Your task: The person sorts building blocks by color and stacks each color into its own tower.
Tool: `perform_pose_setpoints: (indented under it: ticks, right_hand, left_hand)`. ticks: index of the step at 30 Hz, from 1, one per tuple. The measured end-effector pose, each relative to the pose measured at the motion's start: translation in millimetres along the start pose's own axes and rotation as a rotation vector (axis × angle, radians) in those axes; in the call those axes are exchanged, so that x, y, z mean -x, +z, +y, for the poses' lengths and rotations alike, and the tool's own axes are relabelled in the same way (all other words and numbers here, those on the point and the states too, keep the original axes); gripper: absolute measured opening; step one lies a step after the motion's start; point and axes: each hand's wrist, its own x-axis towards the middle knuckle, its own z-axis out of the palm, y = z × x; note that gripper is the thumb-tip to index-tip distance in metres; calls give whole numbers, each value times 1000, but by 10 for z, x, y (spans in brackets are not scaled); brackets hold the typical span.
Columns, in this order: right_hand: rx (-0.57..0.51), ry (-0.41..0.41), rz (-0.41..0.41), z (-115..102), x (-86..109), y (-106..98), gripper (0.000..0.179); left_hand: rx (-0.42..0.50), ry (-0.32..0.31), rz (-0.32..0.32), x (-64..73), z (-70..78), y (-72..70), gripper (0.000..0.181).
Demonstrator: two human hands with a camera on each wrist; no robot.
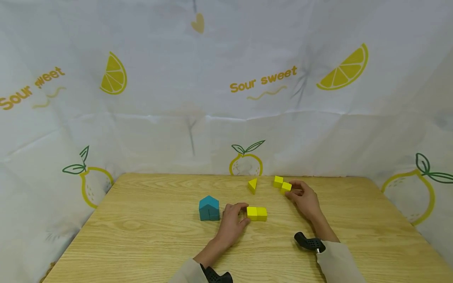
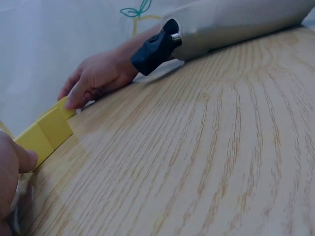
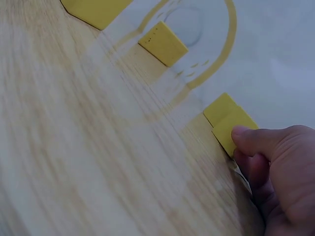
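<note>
Two yellow blocks stand side by side on the wooden table (image 1: 155, 243). My left hand (image 1: 231, 222) pinches the left yellow block (image 1: 252, 214) of this pair, its thumb on the near face in the left wrist view; the other yellow block (image 1: 262, 214) sits flush against it. Farther back, my right hand (image 1: 307, 201) pinches a small yellow cube (image 1: 286, 187) between thumb and fingers. Another yellow cube (image 1: 278, 181) lies against that one, slightly offset behind it, as the right wrist view also shows. The right hand's fingertips are partly hidden behind its cube.
A yellow triangular block (image 1: 253, 185) stands behind the pair, toward the table's back edge. Left of my left hand is a blue house shape (image 1: 209, 208) made of several blocks. A white curtain (image 1: 184, 129) printed with lemons hangs right behind the table.
</note>
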Motion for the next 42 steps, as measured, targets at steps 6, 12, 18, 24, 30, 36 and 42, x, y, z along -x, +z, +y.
perform_pose_setpoints:
  ticks: [6,12,18,24,30,36,42]
  right_hand:
    - [-8,-16,13,9,17,8,46]
    - [-21,-16,22,-7,37,14,46]
    - [-51,-18,25,6,50,23,47]
    - [-95,-49,15,-16,94,51,46]
    - [-171,-73,-21,-74,134,98,44]
    - [-249,-52,-63,-146,173,162,45]
    - [-277,-103,-95,-223,237,212,44]
  left_hand:
    - [3,-2,1,3,-2,0,39]
    - [5,-3,2,6,-15,6,39]
    - [0,-4,7,11,-12,14,39]
    - [7,-1,4,24,-9,9,38]
    - [-10,-1,7,23,8,0,39]
    - [-12,-7,7,13,23,-4,39]
    - [-13,-5,6,2,10,6,40]
